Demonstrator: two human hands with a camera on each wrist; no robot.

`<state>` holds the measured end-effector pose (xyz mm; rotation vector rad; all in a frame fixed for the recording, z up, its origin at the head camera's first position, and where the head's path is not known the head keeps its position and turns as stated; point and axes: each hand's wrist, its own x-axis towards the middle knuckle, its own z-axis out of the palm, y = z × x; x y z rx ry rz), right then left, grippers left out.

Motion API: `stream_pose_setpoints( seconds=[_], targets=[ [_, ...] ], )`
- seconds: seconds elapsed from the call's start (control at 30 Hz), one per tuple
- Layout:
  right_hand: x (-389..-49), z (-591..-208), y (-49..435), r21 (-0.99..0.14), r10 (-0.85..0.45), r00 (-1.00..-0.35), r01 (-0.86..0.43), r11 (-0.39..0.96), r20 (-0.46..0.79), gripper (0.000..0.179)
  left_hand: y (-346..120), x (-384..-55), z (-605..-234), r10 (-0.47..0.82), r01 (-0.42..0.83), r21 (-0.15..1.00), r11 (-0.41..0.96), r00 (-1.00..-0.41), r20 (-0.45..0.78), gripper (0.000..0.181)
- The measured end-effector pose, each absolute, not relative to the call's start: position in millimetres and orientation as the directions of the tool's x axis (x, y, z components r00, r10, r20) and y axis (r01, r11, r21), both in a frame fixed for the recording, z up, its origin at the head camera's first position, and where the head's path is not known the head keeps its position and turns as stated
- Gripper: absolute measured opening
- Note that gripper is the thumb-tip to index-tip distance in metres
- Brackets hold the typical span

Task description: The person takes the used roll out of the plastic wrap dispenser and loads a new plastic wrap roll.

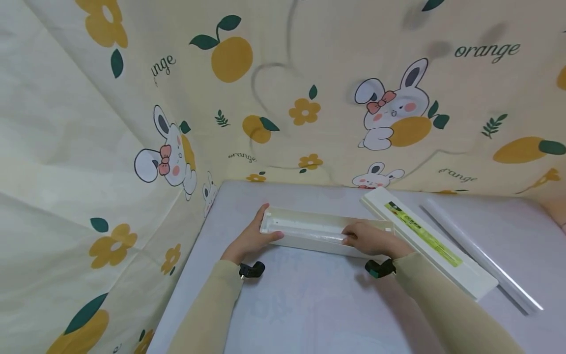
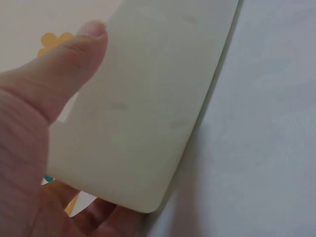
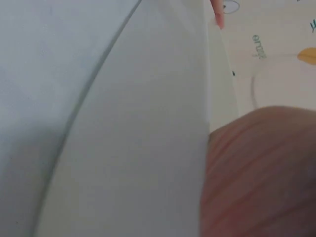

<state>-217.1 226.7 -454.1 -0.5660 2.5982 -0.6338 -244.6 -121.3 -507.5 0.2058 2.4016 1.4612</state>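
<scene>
A long white box (image 1: 292, 242), its top uncovered, sits on the table; a roll of clear plastic film (image 1: 309, 234) lies along its inside. My left hand (image 1: 254, 237) grips the box's left end, thumb over the front edge. The left wrist view shows that thumb beside the pale box wall (image 2: 148, 108), with fingers under the end. My right hand (image 1: 371, 239) reaches over the box's right part, its curled fingers pinching at the film; the fingertips are partly hidden. In the right wrist view the hand (image 3: 266, 173) is behind the box wall (image 3: 143, 128).
A long white lid (image 1: 380, 196) with a yellow-green label (image 1: 423, 233) lies slantwise right of the box. Beyond it is a long, shiny whitish roll (image 1: 482, 255). A printed cloth (image 1: 309, 64) hangs behind the table (image 1: 300, 305) and along its left side.
</scene>
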Motion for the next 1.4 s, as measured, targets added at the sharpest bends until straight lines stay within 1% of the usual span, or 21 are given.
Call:
stream_pose_setpoints(
  seconds=[0.3, 0.5, 0.63, 0.77, 0.83, 0.93, 1.07, 1.13, 1.2, 1.4],
  targets=[
    [-214.8, -456.1, 228.8, -0.498, -0.503, -0.844, -0.360, 0.789, -0.186, 0.029, -120.5, -242.1, -502.9, 0.293, -0.030, 0.876, 0.482, -0.936, -0.193, 0.112],
    [-210.7, -454.2, 227.2, -0.473, -0.508, -0.858, -0.419, 0.775, -0.074, 0.028, -118.9, -241.5, -499.5, 0.296, -0.015, 0.876, 0.483, -0.938, -0.179, 0.115],
    [-207.8, -457.1, 227.4, -0.437, -0.507, -0.859, -0.431, 0.789, -0.068, 0.030, -118.3, -241.6, -499.6, 0.302, -0.002, 0.880, 0.475, -0.939, -0.165, 0.117],
    [-205.7, -455.2, 230.4, -0.433, -0.506, -0.860, -0.433, 0.791, -0.064, 0.032, -117.7, -241.8, -499.8, 0.302, 0.003, 0.884, 0.467, -0.941, -0.156, 0.115],
    [-205.7, -452.8, 233.9, -0.452, -0.522, -0.850, -0.440, 0.776, -0.068, 0.034, -117.9, -241.7, -500.5, 0.305, -0.006, 0.890, 0.455, -0.938, -0.162, 0.113],
    [-206.9, -447.8, 240.9, -0.540, -0.510, -0.852, -0.376, 0.753, -0.117, 0.038, -118.5, -241.4, -501.1, 0.333, -0.003, 0.901, 0.433, -0.929, -0.163, 0.106],
    [-211.2, -438.1, 249.6, -0.627, -0.488, -0.866, -0.321, 0.710, -0.109, 0.041, -119.0, -240.8, -499.8, 0.351, 0.027, 0.904, 0.427, -0.926, -0.138, 0.098],
    [-213.6, -434.0, 252.4, -0.624, -0.491, -0.868, -0.346, 0.701, -0.071, 0.040, -119.3, -240.9, -499.0, 0.341, 0.026, 0.902, 0.431, -0.930, -0.136, 0.098],
    [-214.4, -431.4, 255.1, -0.619, -0.490, -0.870, -0.354, 0.701, -0.058, 0.040, -118.9, -240.9, -498.8, 0.338, 0.020, 0.903, 0.429, -0.931, -0.140, 0.100],
    [-212.4, -426.2, 260.8, -0.621, -0.438, -0.899, -0.342, 0.706, -0.003, 0.036, -114.3, -240.2, -501.0, 0.295, -0.010, 0.871, 0.491, -0.939, -0.177, 0.108]
  ],
)
